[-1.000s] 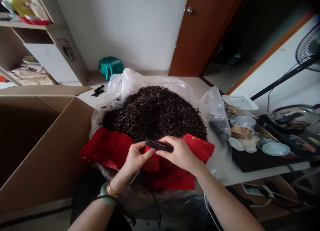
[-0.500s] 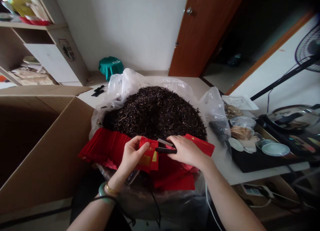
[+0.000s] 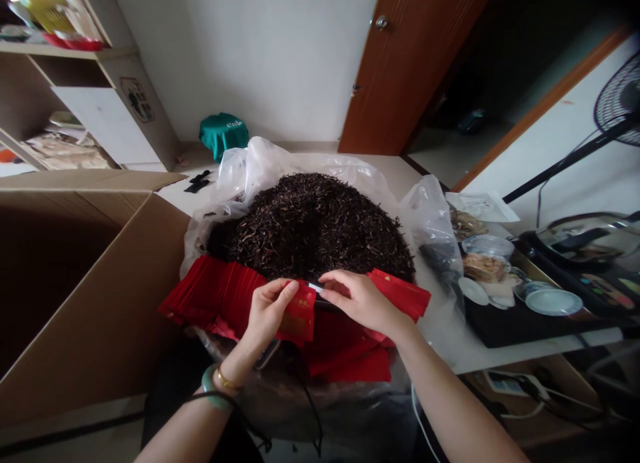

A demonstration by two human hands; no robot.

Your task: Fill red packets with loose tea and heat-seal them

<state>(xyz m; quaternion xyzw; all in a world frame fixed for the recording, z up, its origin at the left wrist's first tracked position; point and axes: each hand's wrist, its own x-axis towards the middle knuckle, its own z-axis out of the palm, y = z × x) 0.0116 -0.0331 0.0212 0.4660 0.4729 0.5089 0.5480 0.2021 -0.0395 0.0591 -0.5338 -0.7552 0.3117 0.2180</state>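
Note:
My left hand pinches a small red packet with gold print between thumb and fingers. To its right, my right hand is closed around a black clamp-like tool with a pale strip, its tip at the packet's upper right edge. My fingers hide much of the tool, so its exact kind is unclear. A row of red packets stands left of my hands. More red packets lie below, and others on the right. Behind them rises a heap of dark, dry tea leaves.
Clear plastic sheeting surrounds the heap. An open cardboard box stands at left. On the right, a table bears dishes and a glass-lidded pan. Cords hang near my arms. Behind are a teal-covered bin and a wooden door.
The right-hand fingers have shifted over the tool, covering more of it. Its parted arms showed more plainly before. The left hand still pinches the packet, now tilted slightly differently.

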